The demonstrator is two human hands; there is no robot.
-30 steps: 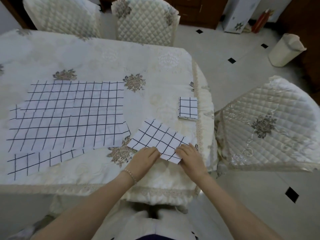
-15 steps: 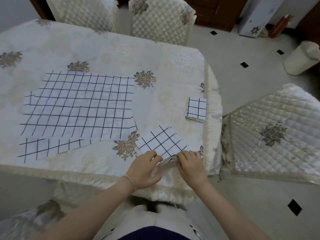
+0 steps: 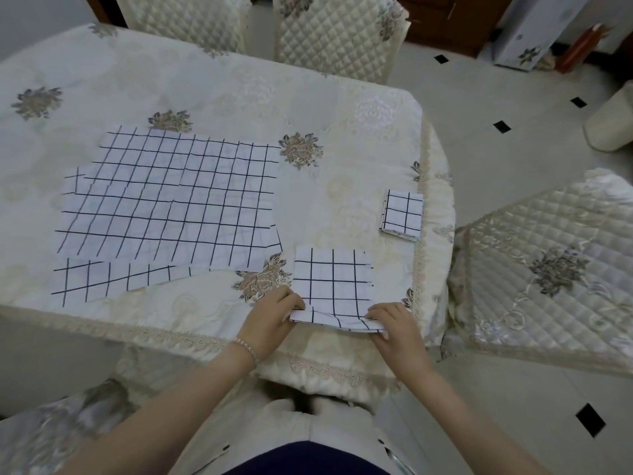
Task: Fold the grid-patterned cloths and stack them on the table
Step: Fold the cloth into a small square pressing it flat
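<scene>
A white cloth with a black grid [image 3: 332, 279] lies partly folded at the table's near right corner. Its near edge is lifted off the table and curls over. My left hand [image 3: 270, 317] pinches that edge at its left corner, and my right hand [image 3: 394, 323] pinches it at the right corner. A small folded grid cloth [image 3: 402, 214] rests by the table's right edge. Several unfolded grid cloths [image 3: 171, 200] lie overlapped and flat on the left half of the table.
The table carries a cream floral tablecloth [image 3: 342, 132] with a lace hem. Quilted chairs stand at the far side [image 3: 335, 29] and at the right [image 3: 548, 269]. A white bin [image 3: 609, 132] sits on the tiled floor.
The cloth in my hands has turned from a diagonal to square with the table. Both hands have lifted its near edge and spread to its two corners.
</scene>
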